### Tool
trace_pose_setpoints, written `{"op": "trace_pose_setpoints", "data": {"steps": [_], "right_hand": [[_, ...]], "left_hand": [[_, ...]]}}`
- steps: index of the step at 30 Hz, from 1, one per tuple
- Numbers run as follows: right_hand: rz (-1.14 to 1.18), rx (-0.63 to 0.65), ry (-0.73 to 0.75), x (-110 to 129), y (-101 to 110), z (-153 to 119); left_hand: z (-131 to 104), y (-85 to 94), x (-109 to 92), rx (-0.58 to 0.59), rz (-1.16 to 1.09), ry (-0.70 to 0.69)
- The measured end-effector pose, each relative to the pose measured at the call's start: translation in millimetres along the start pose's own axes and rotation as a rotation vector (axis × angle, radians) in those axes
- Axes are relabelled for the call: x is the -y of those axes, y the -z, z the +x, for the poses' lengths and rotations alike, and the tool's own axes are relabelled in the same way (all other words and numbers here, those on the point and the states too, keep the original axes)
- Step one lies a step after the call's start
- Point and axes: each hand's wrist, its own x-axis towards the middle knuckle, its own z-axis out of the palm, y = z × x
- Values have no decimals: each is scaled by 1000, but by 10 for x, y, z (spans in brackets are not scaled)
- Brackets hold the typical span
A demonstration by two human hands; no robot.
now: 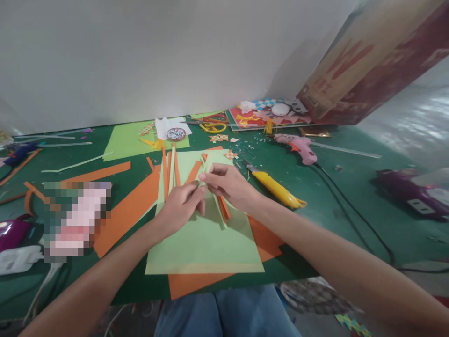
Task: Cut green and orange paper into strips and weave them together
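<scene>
My left hand (pixel 183 202) and my right hand (pixel 229 185) meet above a light green paper sheet (pixel 203 255). Both have their fingertips pinched on a narrow light green paper strip (pixel 206 164), whose middle is partly hidden by the fingers. Under the hands, orange paper strips (pixel 223 208) lie on the sheet. More orange strips (pixel 176 166) and a pale green strip (pixel 171 171) rest on the sheet's upper left part. Larger orange paper (pixel 128 210) sticks out from beneath the sheet.
A yellow utility knife (pixel 277 187) lies right of my hands, blade out. Beyond it are a pink glue gun (pixel 298 147) with a black cord and a purple device (pixel 414 192). Yellow-handled scissors (pixel 213 127) lie behind. A pixelated object (pixel 79 217) and white charger (pixel 21 260) sit left.
</scene>
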Motion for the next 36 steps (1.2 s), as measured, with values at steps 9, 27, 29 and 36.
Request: {"op": "trace_pose_setpoints", "data": {"steps": [9,27,29,36], "right_hand": [[35,5,17,-15,-11,-7],[39,44,18,0,4,-10],[35,39,22,-1,1,-8],[-3,49,-11,-30,-15,-4]], "left_hand": [[7,-2,12,-32,2,-24],[3,-6,14,-2,-49,-37],[5,-10,20,2,-57,-38],[7,-22,9,-8,-96,-46]]}}
